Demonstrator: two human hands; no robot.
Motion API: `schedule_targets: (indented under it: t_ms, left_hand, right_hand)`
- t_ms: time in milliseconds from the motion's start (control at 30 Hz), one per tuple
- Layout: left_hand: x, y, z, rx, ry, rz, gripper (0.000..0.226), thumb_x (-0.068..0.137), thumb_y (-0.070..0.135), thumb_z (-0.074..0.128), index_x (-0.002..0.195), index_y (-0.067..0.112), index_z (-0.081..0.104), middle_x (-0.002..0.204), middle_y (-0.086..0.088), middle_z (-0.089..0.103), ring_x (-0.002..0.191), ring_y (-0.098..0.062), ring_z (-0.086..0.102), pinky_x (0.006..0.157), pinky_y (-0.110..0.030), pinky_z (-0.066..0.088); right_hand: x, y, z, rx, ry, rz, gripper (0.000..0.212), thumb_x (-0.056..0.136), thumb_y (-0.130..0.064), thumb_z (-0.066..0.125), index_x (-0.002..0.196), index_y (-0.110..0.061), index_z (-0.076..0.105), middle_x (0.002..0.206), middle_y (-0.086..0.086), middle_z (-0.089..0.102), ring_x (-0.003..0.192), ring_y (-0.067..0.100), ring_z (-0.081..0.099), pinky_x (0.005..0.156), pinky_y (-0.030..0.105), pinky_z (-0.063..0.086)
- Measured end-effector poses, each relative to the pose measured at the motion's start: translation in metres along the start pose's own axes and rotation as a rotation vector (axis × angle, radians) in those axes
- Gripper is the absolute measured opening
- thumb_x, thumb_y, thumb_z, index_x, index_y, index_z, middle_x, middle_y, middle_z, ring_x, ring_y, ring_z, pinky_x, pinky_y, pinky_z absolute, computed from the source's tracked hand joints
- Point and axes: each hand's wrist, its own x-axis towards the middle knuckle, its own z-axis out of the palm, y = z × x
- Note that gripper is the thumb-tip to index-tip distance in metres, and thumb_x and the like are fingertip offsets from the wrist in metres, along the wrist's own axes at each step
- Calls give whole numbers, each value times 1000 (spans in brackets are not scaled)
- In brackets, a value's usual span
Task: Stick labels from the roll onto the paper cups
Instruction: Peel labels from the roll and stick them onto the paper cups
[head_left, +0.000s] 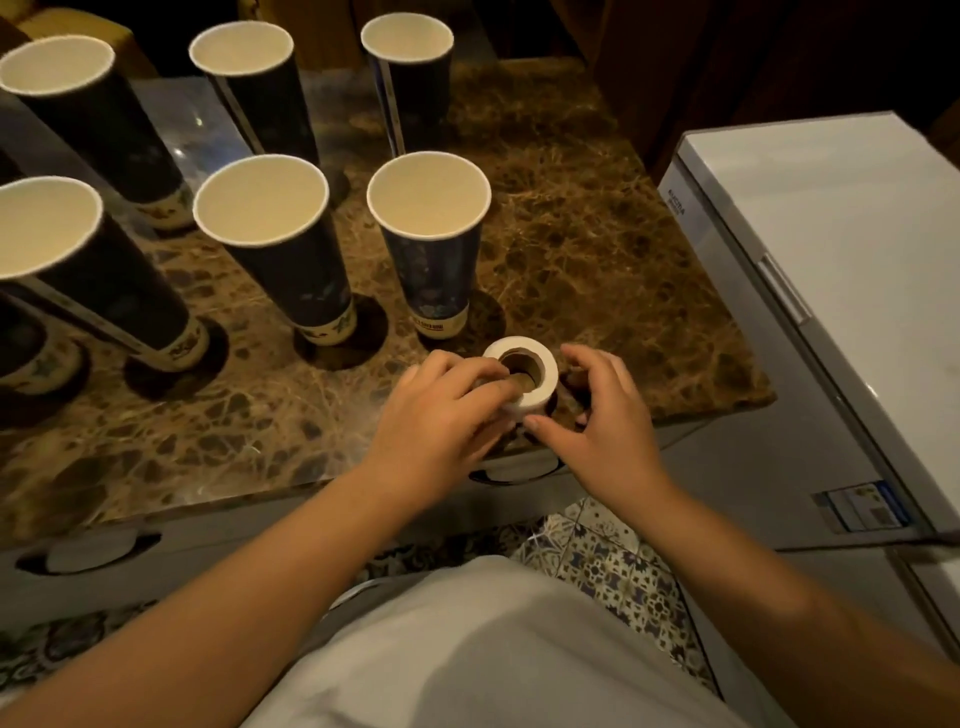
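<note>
at the worktop's (597, 249) six o'clock edge, our left grip (441, 415) clamps the white label roll (524, 371); our right grip (597, 410) curls apart beside it; tall paper cups (428, 234) at twelve.

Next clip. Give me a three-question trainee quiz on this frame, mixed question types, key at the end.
1. True or false: the label roll lies on the marble table with its core hole facing up.
2. How many paper cups stand fully in view, in two rows? A) four B) six C) nine
3. Fill in: the cup nearest the roll is ____ (upright / tipped over).

Key
1. True; the left hand grips the roll, with the right hand curled beside it.
2. B
3. upright
</note>
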Motion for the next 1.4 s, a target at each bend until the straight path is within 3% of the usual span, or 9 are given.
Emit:
schedule_targets:
  t_ms: [100,267,467,633,833,933,1067,1233,1400]
  left_hand:
    - [3,-3,1,-4,-78,-42,47,79,30,73,123,18,60,131,-4,59,111,-28,53,84,-45,50]
    - [5,-5,1,-293,-153,-168,66,81,15,75,140,12,46,148,-9,41,133,-20,44,108,-35,42]
    - [7,-10,-1,-413,-149,-287,73,77,22,81,140,15,44,134,-3,58,122,-16,55,100,-24,44]
    - [1,-14,-4,-453,-103,-324,63,77,22,80,132,20,51,126,1,62,115,-13,57,94,-34,52]
    - [-9,-17,-10,-577,-60,-312,58,78,16,79,130,18,54,109,5,63,100,-11,62,85,-26,56]
    - [-12,-19,-13,-599,-56,-285,55,80,15,77,130,19,55,101,9,60,92,-6,61,80,-17,53]
    - [-12,-23,-17,-717,-50,-359,41,84,14,72,122,25,60,99,5,63,90,-6,62,76,-19,54]
    - [-9,-24,-21,-779,-64,-399,41,87,15,70,121,34,56,98,2,65,88,-10,63,73,-20,54]
    - [-11,-24,-20,-689,-43,-307,37,89,12,66,125,23,61,107,1,61,96,-3,57,81,-13,47]
  right_hand:
    - [1,-4,2,-82,-75,-96,82,72,-34,83,141,-20,41,133,-9,46,119,4,47,97,19,41]
    - [3,-8,6,-146,-45,-180,67,74,-31,82,131,-21,50,131,-3,54,116,10,53,92,21,46]
    - [5,-11,5,-140,-41,-140,64,73,-26,83,129,-20,51,123,-5,60,110,11,57,87,24,50]
    - [-6,-17,6,-18,-43,-68,66,77,-12,80,134,-23,49,122,-13,59,112,5,58,85,3,43]
    - [-14,-21,12,-63,-14,-75,77,72,-22,85,137,-22,44,123,-15,54,116,4,54,95,18,44]
    - [-13,-22,14,-90,4,-93,72,72,-22,85,134,-18,48,125,-10,53,117,8,53,97,22,44]
    - [-8,-15,14,-130,39,-212,51,71,-19,85,114,-12,59,131,-7,49,123,6,47,100,9,38]
    - [-9,-12,12,-29,84,-281,18,74,-8,81,88,-10,70,132,3,57,122,16,58,98,37,52]
    - [-13,-23,4,19,107,-251,5,79,-22,75,83,-19,74,127,-11,56,117,24,58,93,44,51]
